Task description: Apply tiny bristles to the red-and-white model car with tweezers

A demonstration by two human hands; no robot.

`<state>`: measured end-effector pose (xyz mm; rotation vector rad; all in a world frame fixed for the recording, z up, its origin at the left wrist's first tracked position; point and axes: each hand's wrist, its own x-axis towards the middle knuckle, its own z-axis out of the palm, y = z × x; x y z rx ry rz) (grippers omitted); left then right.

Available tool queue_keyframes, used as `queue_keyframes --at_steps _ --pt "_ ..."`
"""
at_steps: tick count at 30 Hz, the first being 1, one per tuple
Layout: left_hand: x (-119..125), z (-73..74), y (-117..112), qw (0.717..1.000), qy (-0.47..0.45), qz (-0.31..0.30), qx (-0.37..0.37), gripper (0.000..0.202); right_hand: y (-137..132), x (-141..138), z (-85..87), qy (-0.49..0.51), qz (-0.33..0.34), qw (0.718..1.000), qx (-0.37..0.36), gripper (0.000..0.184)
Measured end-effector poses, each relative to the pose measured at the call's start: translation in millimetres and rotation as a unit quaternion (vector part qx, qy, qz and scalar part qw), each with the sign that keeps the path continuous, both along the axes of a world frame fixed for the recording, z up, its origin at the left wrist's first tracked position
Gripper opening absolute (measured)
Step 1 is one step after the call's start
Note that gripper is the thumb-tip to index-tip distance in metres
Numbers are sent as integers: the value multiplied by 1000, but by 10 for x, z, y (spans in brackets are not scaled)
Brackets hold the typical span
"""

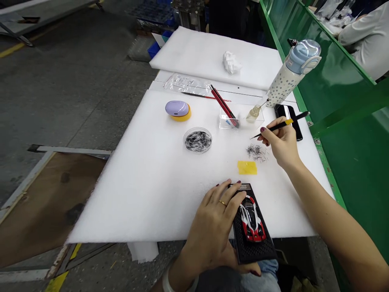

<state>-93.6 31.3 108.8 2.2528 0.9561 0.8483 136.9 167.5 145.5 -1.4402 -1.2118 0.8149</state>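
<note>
Fingers point(266, 136) of our right hand point(281, 144), right of centre, pinch one thin black tool point(281, 125) with a yellow band, its tip pointing left and down toward a loose scatter of tiny dark pins point(257, 152) on the white foam surface point(146, 182). Our right forearm runs in from the lower right corner. Our left hand point(212, 227), bottom centre, lies palm down with fingers spread, a ring on one, pressing the left edge of one black base plate point(253, 239); on that plate sits one red, white and black model car point(251, 219).

We count, further:
- one yellow slip point(247, 167), between the pins and the plate;
- one round clear dish point(197, 140) at centre, holding a heap of the same dark pins;
- one clear rectangular tray point(226, 121), holding the ends of red and black sticks point(223, 104);
- one small glass bottle point(253, 114) of pale liquid, just right of the tray;
- one lilac earbud case point(177, 108) on a yellow disc;
- one dotted flask point(291, 73) with a blue lid, upper right;
- one black phone point(288, 113), beside the flask;
- one crumpled white wad point(231, 62), on the far foam sheet.
</note>
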Motion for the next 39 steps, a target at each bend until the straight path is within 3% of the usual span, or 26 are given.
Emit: queue_keyframes --at_steps 5,11,30,39 --pt "-3 4 4 1000 22 -5 17 108 -425 200 50 15 10 1000 -4 26" --pt "-13 -8 -2 998 43 -9 33 108 -821 349 -78 -8 -35 997 -69 27" --pt "-25 -40 -4 997 51 -9 50 112 -798 319 -140 -33 -34 996 -74 17" --pt "-36 -42 3 998 52 -19 36 113 -798 328 -123 -5 -20 997 -79 21"
